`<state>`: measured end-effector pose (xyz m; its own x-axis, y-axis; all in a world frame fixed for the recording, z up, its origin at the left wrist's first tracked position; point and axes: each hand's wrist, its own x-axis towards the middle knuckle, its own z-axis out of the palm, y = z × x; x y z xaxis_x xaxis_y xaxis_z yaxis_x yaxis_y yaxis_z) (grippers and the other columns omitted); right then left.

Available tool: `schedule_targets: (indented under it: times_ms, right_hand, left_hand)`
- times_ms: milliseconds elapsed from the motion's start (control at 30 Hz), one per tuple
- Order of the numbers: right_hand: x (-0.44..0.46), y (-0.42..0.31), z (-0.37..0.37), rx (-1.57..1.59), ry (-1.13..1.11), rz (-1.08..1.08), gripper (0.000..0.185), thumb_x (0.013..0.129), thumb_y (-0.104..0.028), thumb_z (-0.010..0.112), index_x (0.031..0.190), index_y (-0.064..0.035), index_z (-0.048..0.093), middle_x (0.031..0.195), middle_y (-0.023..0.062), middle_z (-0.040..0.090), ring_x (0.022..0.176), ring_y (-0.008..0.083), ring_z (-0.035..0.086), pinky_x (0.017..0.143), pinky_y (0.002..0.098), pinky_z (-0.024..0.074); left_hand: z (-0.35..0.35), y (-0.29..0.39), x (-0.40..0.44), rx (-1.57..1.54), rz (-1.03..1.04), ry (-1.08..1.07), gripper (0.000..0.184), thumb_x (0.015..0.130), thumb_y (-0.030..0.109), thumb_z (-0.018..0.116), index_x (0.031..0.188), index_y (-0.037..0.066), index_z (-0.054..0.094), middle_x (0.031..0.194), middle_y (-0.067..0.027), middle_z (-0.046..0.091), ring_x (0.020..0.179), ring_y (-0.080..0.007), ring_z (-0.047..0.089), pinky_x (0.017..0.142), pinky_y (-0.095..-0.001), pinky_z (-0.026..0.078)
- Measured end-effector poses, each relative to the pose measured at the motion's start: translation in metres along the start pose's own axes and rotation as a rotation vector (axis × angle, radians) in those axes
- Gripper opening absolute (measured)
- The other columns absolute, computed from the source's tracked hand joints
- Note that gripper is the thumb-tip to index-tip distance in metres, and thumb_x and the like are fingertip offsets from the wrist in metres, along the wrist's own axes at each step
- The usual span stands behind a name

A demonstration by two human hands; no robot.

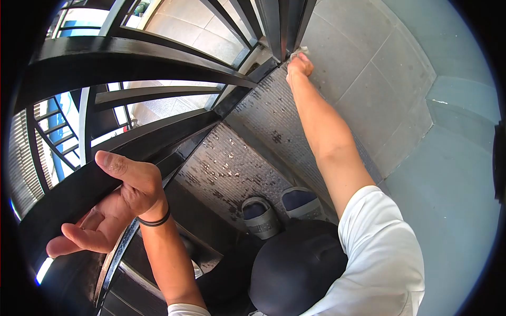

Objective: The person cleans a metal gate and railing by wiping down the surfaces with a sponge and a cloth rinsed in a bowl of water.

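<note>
My right hand (300, 65) reaches far out, its fingers closed on a crumpled pale cloth (302, 50), of which only a small edge shows. It is low at the foot of a black railing post (279, 29), by the edge of the grey tiled landing (363, 68). Closer to me, my left hand (113, 205) is open beside the broad black handrail (63, 210), thumb stretched out and fingers loosely curled. It grips nothing; whether its back fingers touch the rail I cannot tell. A dark band circles the left wrist.
Ribbed metal stair steps (221, 163) with worn, flaking patches descend from the landing. My feet, in grey slide sandals (261, 218), stand on a step. Black railing bars (158, 97) run along the left, and a pale blue-grey wall (448, 210) rises on the right.
</note>
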<state>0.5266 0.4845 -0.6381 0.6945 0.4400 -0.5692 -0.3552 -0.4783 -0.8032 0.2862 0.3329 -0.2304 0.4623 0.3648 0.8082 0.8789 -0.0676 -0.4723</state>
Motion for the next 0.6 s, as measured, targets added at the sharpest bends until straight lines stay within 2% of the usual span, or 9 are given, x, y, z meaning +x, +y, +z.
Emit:
schedule_targets:
  times_ms: [100, 133, 233, 333, 367, 467, 533, 567, 600]
  right_hand:
    - [-0.020, -0.004, -0.004, -0.115, 0.023, 0.011, 0.025, 0.084, 0.000, 0.066, 0.109, -0.0026, 0.072, 0.111, 0.0174, 0.070, 0.089, 0.0260, 0.070, 0.078, 0.0374, 0.0568]
    - [-0.009, 0.037, -0.004, -0.153, -0.098, 0.052, 0.026, 0.084, 0.001, 0.064, 0.109, -0.0005, 0.071, 0.107, 0.0180, 0.070, 0.084, 0.0256, 0.070, 0.073, 0.0382, 0.0591]
    - [-0.053, 0.023, -0.031, 0.101, -0.315, 0.185, 0.019, 0.088, 0.004, 0.059, 0.106, 0.0034, 0.067, 0.101, 0.0160, 0.070, 0.083, 0.0256, 0.069, 0.065, 0.0385, 0.0616]
    - [-0.031, 0.007, -0.034, 0.022, -0.190, 0.099, 0.018, 0.089, 0.003, 0.061, 0.106, 0.0012, 0.067, 0.100, 0.0154, 0.070, 0.083, 0.0249, 0.069, 0.065, 0.0372, 0.0611]
    - [-0.024, -0.003, -0.030, 0.023, -0.055, 0.075, 0.021, 0.089, 0.002, 0.062, 0.109, -0.0015, 0.068, 0.097, 0.0146, 0.070, 0.083, 0.0234, 0.069, 0.065, 0.0357, 0.0606]
    - [0.010, 0.007, -0.013, -0.043, 0.023, -0.026, 0.019, 0.083, -0.003, 0.067, 0.101, -0.0018, 0.075, 0.093, 0.0161, 0.074, 0.080, 0.0264, 0.071, 0.074, 0.0385, 0.0582]
    - [0.011, 0.008, -0.004, -0.344, 0.021, -0.122, 0.017, 0.081, -0.006, 0.068, 0.095, -0.0032, 0.077, 0.094, 0.0189, 0.074, 0.086, 0.0299, 0.073, 0.079, 0.0406, 0.0570]
    - [0.012, 0.009, -0.007, -0.344, 0.024, -0.128, 0.017, 0.081, -0.006, 0.068, 0.095, -0.0032, 0.077, 0.094, 0.0189, 0.074, 0.086, 0.0299, 0.073, 0.079, 0.0406, 0.0570]
    - [0.021, 0.028, -0.011, -0.416, -0.131, -0.129, 0.016, 0.080, -0.007, 0.069, 0.093, -0.0043, 0.078, 0.095, 0.0195, 0.074, 0.088, 0.0309, 0.073, 0.080, 0.0401, 0.0569]
  left_hand:
    - [-0.001, 0.002, 0.000, -0.001, -0.026, 0.004, 0.085, 0.080, 0.008, 0.073, 0.142, -0.004, 0.015, 0.158, -0.0289, -0.001, 0.151, -0.0354, -0.006, 0.122, -0.0428, -0.003]
    - [-0.002, 0.004, 0.000, 0.004, -0.031, -0.005, 0.084, 0.080, 0.008, 0.073, 0.142, -0.004, 0.016, 0.158, -0.0289, -0.001, 0.151, -0.0354, -0.006, 0.122, -0.0430, -0.004]
    - [-0.001, 0.002, -0.001, 0.013, -0.018, -0.016, 0.084, 0.081, 0.008, 0.072, 0.142, -0.004, 0.016, 0.158, -0.0290, -0.001, 0.151, -0.0353, -0.006, 0.122, -0.0434, -0.005]
    - [-0.006, 0.004, 0.001, 0.031, -0.001, -0.047, 0.084, 0.081, 0.007, 0.072, 0.142, -0.004, 0.015, 0.158, -0.0291, -0.002, 0.151, -0.0351, -0.007, 0.121, -0.0434, -0.005]
    - [-0.007, 0.004, 0.002, 0.046, -0.006, -0.069, 0.084, 0.081, 0.006, 0.072, 0.142, -0.004, 0.015, 0.158, -0.0292, -0.002, 0.151, -0.0350, -0.007, 0.121, -0.0433, -0.005]
    - [-0.005, 0.006, 0.001, 0.038, -0.027, -0.051, 0.083, 0.081, 0.005, 0.072, 0.141, -0.004, 0.015, 0.158, -0.0293, -0.002, 0.151, -0.0350, -0.007, 0.122, -0.0428, -0.005]
    - [-0.003, 0.005, -0.001, 0.008, -0.044, -0.032, 0.083, 0.081, 0.005, 0.072, 0.141, -0.004, 0.016, 0.158, -0.0294, -0.002, 0.151, -0.0351, -0.007, 0.122, -0.0426, -0.004]
    - [-0.002, 0.005, -0.002, -0.023, -0.059, -0.013, 0.083, 0.081, 0.005, 0.072, 0.141, -0.004, 0.016, 0.158, -0.0295, -0.002, 0.151, -0.0352, -0.007, 0.122, -0.0424, -0.004]
    - [-0.002, 0.005, -0.001, -0.024, -0.064, -0.010, 0.083, 0.081, 0.005, 0.072, 0.141, -0.004, 0.016, 0.158, -0.0295, -0.002, 0.151, -0.0352, -0.007, 0.122, -0.0424, -0.004]
